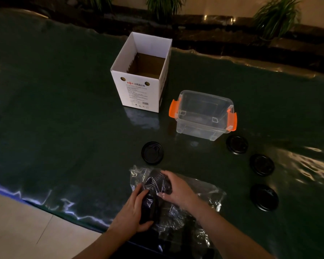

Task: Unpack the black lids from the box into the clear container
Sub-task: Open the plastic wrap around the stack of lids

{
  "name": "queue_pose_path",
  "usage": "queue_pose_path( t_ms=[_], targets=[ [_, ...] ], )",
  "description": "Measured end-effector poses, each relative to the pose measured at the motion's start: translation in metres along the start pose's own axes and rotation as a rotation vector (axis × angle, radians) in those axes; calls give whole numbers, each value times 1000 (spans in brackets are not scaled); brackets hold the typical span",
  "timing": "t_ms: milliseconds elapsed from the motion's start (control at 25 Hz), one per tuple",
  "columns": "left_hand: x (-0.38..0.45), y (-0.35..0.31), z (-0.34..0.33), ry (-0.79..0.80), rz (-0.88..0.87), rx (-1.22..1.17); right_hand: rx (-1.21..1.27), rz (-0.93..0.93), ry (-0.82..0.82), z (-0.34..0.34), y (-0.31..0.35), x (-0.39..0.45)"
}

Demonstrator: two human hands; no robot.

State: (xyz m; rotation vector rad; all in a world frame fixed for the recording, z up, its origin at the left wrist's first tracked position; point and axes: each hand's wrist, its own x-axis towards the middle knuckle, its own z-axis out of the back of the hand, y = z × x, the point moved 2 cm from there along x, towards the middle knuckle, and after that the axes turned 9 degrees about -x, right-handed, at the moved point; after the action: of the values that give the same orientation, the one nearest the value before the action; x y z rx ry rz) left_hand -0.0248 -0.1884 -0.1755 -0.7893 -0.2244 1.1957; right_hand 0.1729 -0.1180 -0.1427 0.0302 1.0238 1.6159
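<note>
A crinkled clear plastic bag (200,200) lies at the near table edge with a stack of black lids (155,186) inside it. My left hand (131,214) grips the near end of that stack through the bag. My right hand (178,189) rests on the bag over the stack, fingers curled on the plastic. Several loose black lids lie on the table: one (152,152) just beyond the bag, and others (237,144), (262,164), (264,197) in a row at the right. The clear container (204,116) with orange latches stands open and holds no lids. The white box (141,71) looks hollow inside.
The table (64,128) wears a glossy dark green cover that wrinkles at the edges. Its near edge runs diagonally at lower left, with pale floor tiles (17,227) below. Potted plants (277,14) and a dark ledge stand beyond the far edge.
</note>
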Motion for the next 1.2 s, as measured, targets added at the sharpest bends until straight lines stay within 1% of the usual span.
queue_pose_path(
  t_ms=[80,160,240,320,440,520,680,760,880,1040,1200],
  targets=[
    [1,-2,2,36,37,0,15,36,-4,-4,-2,1],
    [2,-4,2,69,64,7,80,56,-40,-5,-7,0],
    [2,-5,2,69,68,4,76,113,-86,-6,-11,-3],
    [1,-4,2,71,75,-2,-27,205,-99,-8,-13,-8],
    [-1,-4,1,76,89,3,-362,300,-114,-12,-21,-13],
    [0,-5,1,64,85,-3,-433,313,-155,-14,-24,-13],
    [2,-5,0,27,55,-27,-398,353,-156,-20,-18,-4],
    [2,-6,2,43,67,-16,-368,324,-150,-21,-16,2],
    [3,-6,2,59,89,-16,-212,245,-146,-17,-21,7],
    [5,-5,0,63,105,-34,-94,236,-167,-16,-23,8],
    [4,-4,1,41,105,-71,-58,228,-194,-18,-25,9]
  ],
)
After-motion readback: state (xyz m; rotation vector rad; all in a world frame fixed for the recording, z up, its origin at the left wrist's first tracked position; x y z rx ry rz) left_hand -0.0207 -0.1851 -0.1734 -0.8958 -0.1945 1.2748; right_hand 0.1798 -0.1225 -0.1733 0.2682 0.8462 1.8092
